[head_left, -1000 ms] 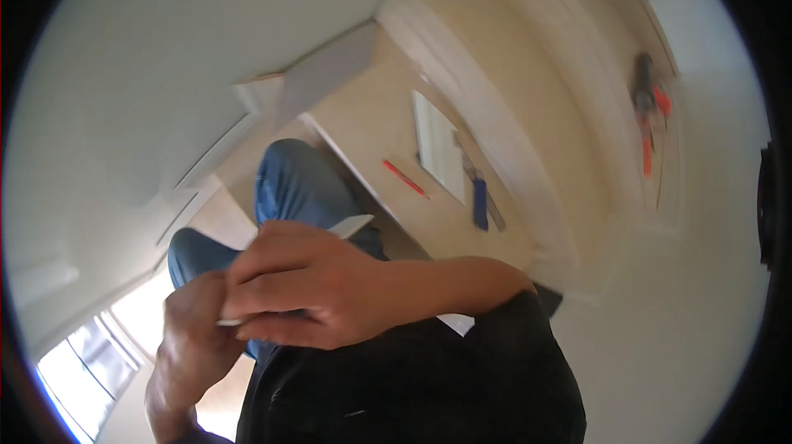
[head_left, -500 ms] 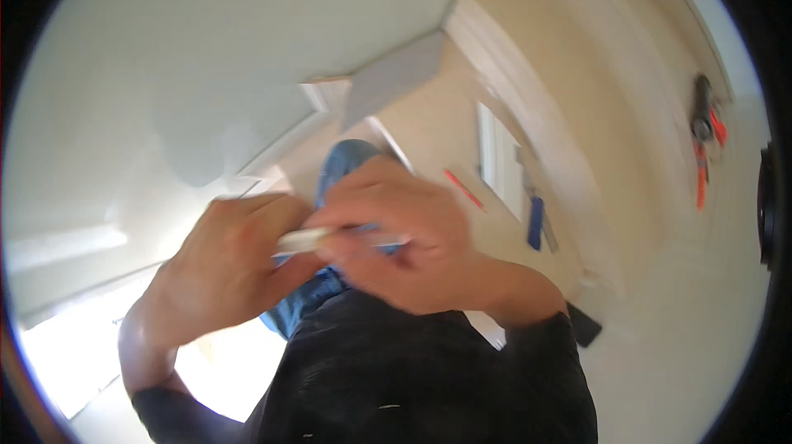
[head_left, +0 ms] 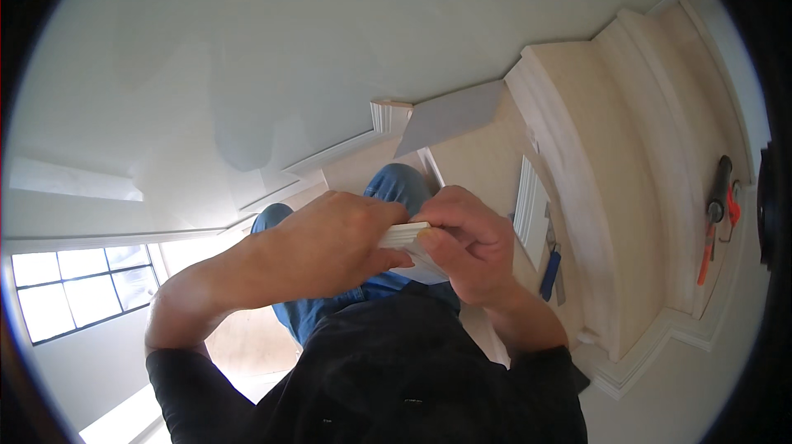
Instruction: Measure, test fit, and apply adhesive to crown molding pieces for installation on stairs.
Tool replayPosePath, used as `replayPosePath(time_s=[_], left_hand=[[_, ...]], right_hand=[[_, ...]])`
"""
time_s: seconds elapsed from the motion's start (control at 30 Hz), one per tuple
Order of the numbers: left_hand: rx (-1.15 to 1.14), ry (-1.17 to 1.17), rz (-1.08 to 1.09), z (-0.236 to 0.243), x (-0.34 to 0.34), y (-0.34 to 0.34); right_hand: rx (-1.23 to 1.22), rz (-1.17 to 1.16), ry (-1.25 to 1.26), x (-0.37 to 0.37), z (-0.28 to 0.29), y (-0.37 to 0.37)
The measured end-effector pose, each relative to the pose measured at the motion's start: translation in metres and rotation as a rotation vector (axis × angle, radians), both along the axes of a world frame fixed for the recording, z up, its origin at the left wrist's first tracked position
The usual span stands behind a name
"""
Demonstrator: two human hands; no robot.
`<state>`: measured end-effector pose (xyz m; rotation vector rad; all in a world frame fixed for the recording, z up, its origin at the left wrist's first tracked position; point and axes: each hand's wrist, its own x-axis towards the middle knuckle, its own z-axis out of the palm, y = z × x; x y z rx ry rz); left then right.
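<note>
A short piece of white ridged trim moulding (head_left: 402, 236) is held between my two hands, in front of my knees. My left hand (head_left: 326, 239) grips it from the left, with the thumb beneath and the fingers over the top. Closed around the right end is my right hand (head_left: 477, 242), its thumb pressed near the ridged edge and its fingers curled behind. A paler, flat part of the piece shows below the right thumb. Fingers hide much of its length.
Wooden stairs (head_left: 610, 155) rise on the right, bearing a black cylindrical tool (head_left: 719, 188) and orange-handled tool (head_left: 707, 254). A blue-handled tool (head_left: 551, 275) lies beside a white trim strip (head_left: 532, 205). A grey sheet (head_left: 454, 117) leans near the wall's skirting board (head_left: 338, 150). A window (head_left: 87, 283) is at left.
The view has swung, so my hands and the stairs sit differently in it. My right hand, blurred before, now pinches the moulding's end more steadily. The red stick on the floor is out of sight.
</note>
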<state>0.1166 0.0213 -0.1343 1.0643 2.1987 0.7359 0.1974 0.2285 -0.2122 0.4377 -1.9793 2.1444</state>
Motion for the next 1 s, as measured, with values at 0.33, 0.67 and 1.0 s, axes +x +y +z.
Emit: replayPosePath(time_s=[0.33, 0.67, 1.0], left_hand=[[0.029, -0.048, 0.000, -0.012, 0.011, -0.011], [0.041, -0.022, -0.025, -0.020, 0.017, -0.019], [0.049, 0.023, 0.020, -0.025, 0.022, -0.024]], right_hand=[[0.157, -0.041, 0.064, 0.011, -0.009, -0.009], [0.148, 0.003, 0.105, 0.011, -0.007, -0.012], [0.197, -0.013, 0.135, 0.008, -0.012, -0.018]])
